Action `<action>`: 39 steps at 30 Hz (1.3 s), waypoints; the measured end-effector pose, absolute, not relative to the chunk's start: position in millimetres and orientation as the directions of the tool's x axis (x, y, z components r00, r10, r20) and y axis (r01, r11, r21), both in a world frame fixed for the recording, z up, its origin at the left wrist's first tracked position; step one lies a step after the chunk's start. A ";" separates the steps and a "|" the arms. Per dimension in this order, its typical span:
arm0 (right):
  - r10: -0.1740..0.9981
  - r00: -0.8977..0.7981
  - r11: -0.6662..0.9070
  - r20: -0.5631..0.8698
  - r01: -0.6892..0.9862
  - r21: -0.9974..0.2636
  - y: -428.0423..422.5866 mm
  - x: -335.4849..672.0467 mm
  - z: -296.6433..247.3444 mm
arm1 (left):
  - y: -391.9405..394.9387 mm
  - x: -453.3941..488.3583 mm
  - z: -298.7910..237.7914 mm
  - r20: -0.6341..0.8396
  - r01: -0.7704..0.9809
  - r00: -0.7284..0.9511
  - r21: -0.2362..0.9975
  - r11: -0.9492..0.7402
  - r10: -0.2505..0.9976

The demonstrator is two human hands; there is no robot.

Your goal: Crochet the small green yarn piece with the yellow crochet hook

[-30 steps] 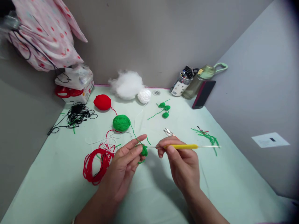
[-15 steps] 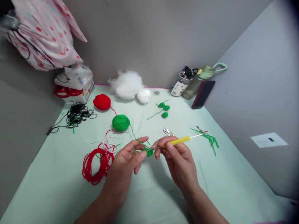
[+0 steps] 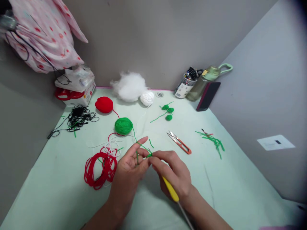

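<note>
Green crochet piece [image 3: 149, 155], mostly hidden by fingers, sat pinched by right hand [image 3: 174, 174], also closed on yellow hook [image 3: 170, 190]; left hand [image 3: 129, 169] half open, yarn seemingly over fingers; snips [image 3: 179, 142] nearby.

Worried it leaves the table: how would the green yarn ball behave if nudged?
The green yarn ball looks round, so it would probably roll when nudged. Being wound yarn, it is likely light and squashy. Its strand runs to the left hand, which might check it.

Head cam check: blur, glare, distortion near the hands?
Head view: soft even light, no glare; faint shadow under the left hand and right hand on the table; wide-angle bending, dark vignette in the right corners; green crochet piece and yellow crochet hook slightly soft.
</note>
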State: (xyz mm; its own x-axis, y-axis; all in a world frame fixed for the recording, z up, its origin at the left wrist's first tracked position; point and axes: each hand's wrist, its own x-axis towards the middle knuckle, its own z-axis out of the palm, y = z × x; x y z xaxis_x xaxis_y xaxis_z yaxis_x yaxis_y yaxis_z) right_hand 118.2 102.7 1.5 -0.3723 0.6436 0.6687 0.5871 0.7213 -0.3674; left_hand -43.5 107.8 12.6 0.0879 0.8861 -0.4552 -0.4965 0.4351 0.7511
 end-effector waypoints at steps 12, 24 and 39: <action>0.914 -0.013 0.405 0.405 0.064 -0.912 113.6 110.7 5.1 | 109.8 -48.1 13.3 -0.464 -0.549 0.177 0.685 0.479 0.868; 0.917 0.041 0.392 0.396 0.083 -0.916 111.6 119.7 3.9 | 116.2 -50.3 9.1 -0.492 -0.620 0.229 0.592 0.515 0.840; 0.982 -0.015 0.183 0.189 -0.194 -0.964 115.6 119.9 4.5 | 111.7 -49.5 11.9 -0.414 -0.457 0.102 0.788 0.413 0.904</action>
State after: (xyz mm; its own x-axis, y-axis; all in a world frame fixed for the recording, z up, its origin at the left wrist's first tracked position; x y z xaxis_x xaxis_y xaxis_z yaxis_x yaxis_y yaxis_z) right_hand 119.9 115.6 4.5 -0.0150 0.9818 0.1892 -0.1942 0.1828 -0.9638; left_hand -49.5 111.7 11.9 0.1019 0.9043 -0.4145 -0.4571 0.4126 0.7879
